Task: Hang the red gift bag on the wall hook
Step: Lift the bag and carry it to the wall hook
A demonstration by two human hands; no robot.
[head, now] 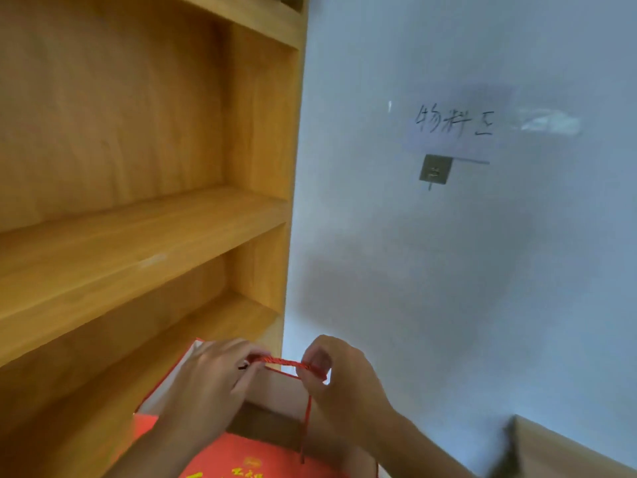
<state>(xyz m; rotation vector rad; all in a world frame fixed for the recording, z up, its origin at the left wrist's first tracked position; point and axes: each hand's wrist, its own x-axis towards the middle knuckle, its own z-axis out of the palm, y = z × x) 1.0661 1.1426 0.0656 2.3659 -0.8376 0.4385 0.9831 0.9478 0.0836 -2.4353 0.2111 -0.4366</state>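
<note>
The red gift bag (pixel 248 457) with yellow lettering hangs low in the view, its mouth open toward me. Its red cord handle (pixel 286 363) is stretched level between my two hands. My left hand (pixel 206 384) pinches the cord's left end and my right hand (pixel 341 377) pinches the right end. The wall hook (pixel 435 171), a small grey metal square plate with a pin, is fixed on the pale wall well above and to the right of my hands.
A wooden shelf unit (pixel 144 219) fills the left side, its edge close to the bag. A paper note (pixel 455 124) with handwriting is stuck just above the hook. A wooden edge (pixel 565 446) shows at the lower right.
</note>
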